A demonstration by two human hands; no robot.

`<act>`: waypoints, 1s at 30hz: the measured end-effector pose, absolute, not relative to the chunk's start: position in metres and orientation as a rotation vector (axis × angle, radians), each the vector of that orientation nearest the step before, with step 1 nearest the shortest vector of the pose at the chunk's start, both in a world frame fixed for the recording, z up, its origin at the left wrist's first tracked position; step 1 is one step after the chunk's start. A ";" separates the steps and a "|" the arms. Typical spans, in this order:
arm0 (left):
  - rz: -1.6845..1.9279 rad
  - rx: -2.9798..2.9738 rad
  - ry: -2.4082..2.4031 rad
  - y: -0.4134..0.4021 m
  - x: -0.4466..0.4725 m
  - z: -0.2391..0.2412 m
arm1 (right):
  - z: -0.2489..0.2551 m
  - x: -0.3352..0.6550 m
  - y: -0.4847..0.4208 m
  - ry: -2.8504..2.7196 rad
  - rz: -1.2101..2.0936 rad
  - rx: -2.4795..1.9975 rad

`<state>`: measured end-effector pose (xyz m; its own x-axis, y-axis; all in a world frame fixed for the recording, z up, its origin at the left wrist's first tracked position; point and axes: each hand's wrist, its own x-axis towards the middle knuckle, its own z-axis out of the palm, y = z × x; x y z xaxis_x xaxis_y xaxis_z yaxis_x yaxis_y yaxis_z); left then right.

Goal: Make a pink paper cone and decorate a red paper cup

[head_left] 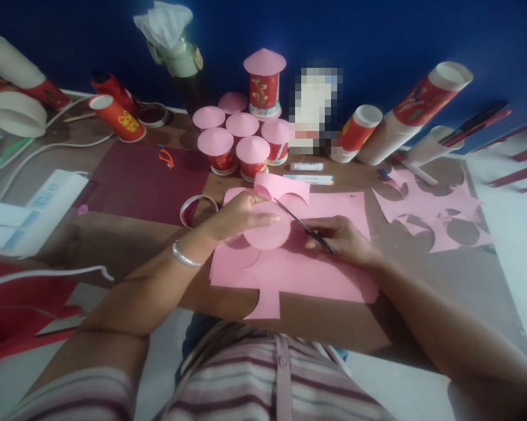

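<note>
My left hand (241, 216) pinches a piece of pink paper (267, 234) with a rounded lower edge, thumb on top. A curled strip of the pink paper (285, 188) stands up just beyond my fingers. In my right hand (340, 238) is a pair of scissors (307, 226), its blades pointing up and left to the top edge of the rounded piece. Whether the blades are apart I cannot tell. Beneath both hands lie pink sheets (325, 269), with a curved cut-out at their front left.
Several red paper cylinders with pink cone tops (253, 151) stand at the back. Markers (306, 166) lie before them. Pink scraps with round holes (430, 210) lie right; a tape roll (198, 210) and maroon sheet (145, 181) left. Cardboard tubes (395, 131) stand back right.
</note>
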<state>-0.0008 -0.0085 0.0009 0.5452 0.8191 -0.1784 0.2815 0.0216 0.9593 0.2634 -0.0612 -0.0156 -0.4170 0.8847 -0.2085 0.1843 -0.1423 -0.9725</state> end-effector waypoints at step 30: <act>0.551 1.514 0.946 -0.008 0.000 0.003 | -0.018 0.266 -0.060 -1.608 1.631 -1.222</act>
<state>-0.0004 -0.0079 0.0033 0.5562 0.8124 -0.1750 0.2485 0.0384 0.9679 0.2656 -0.0598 -0.0184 -0.4441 0.8666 -0.2273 0.2151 -0.1432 -0.9660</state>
